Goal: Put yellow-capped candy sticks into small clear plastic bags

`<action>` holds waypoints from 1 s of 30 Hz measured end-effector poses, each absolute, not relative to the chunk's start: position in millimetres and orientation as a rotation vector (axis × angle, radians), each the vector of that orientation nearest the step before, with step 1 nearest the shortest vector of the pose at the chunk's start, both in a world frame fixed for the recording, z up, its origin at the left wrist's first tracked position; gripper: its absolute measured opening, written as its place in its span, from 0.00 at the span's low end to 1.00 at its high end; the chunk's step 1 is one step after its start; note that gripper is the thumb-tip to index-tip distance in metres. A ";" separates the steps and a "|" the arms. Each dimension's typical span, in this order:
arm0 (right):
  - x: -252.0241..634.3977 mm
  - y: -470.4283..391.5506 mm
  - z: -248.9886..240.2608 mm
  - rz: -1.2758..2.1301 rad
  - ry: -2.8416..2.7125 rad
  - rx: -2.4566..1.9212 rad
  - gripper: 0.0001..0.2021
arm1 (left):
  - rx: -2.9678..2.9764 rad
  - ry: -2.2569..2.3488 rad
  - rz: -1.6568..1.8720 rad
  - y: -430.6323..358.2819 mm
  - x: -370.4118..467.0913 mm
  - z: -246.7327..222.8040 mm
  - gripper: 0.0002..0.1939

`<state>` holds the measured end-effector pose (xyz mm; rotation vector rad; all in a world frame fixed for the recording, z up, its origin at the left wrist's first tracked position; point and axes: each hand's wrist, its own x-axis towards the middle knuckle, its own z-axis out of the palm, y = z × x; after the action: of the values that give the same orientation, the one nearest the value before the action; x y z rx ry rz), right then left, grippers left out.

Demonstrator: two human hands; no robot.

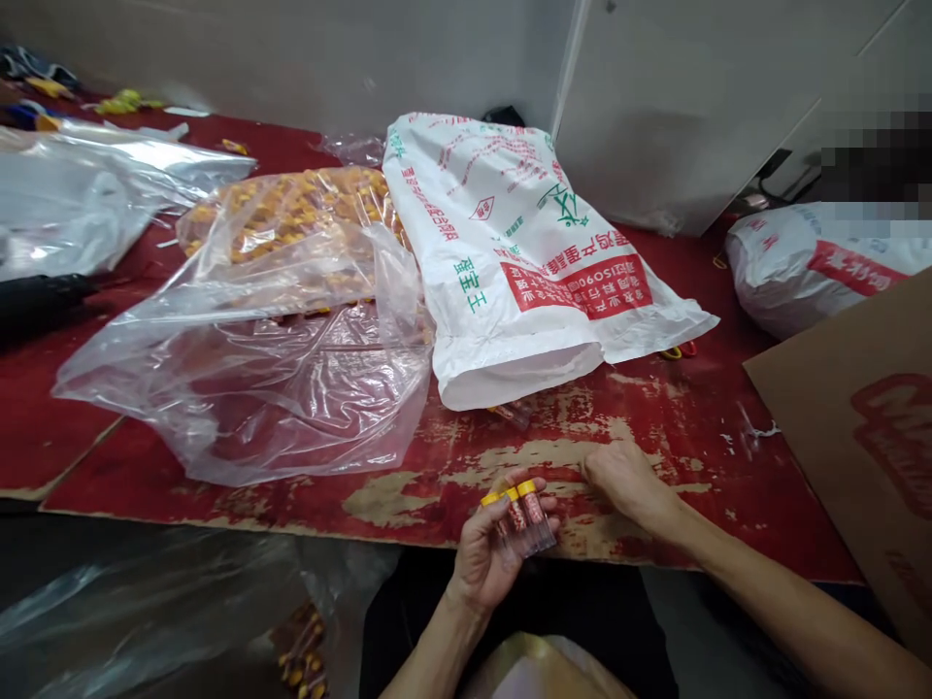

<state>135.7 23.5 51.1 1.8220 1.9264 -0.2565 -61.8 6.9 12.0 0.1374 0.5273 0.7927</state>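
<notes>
Nearest, below the table edge, the person's dark trousers (408, 621) show, and to their left a clear bag (302, 650) holds many small yellow-topped pieces.

Just above the lap, at the table's front edge, the left hand (481, 563) is turned palm up and closed around three small clear tubes (535, 519) with yellow caps. The tubes lie side by side across the fingers, caps pointing away from the person, with the thumb along the leftmost one; reddish bits fill their capped ends. To the right of the tubes and apart from them, the right hand (626, 481) is curled narrow over the table (408, 500); its fingertips are hidden, so I cannot tell whether it holds anything. The table's red covering is worn through to tan around both hands.

At the right edge stands a cardboard box (815, 388). Beyond the hands, a small packet (515, 415) pokes out from under the mouth of a white printed sack (502, 243). Left of the sack, touching it, a large clear plastic bag (291, 379) has yellow pieces heaped in its far end. Farther off are a silvery bag (65, 204) at left, another white sack (779, 262) at right, and a grey wall (327, 58) behind.
</notes>
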 end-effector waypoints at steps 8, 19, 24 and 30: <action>145.7 17.3 41.6 -0.235 1.883 1.924 0.11 | 0.106 0.537 0.805 13.5 -54.6 14.2 0.16; 32.6 -29.5 23.4 0.399 2.965 2.118 0.17 | 0.036 0.538 1.217 -4.4 -64.6 15.6 0.17; -4.6 -27.0 39.8 -0.142 3.400 1.799 0.19 | 0.068 0.539 1.434 -2.3 -128.4 28.9 0.16; 20.7 -6.0 21.2 -0.024 3.437 1.987 0.12 | 0.143 1.320 1.804 -25.0 -262.4 28.9 0.09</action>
<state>20.7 -6.0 21.2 1.9871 3.4373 -0.0237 -262.4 -25.0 28.9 0.1427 1.3199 1.8037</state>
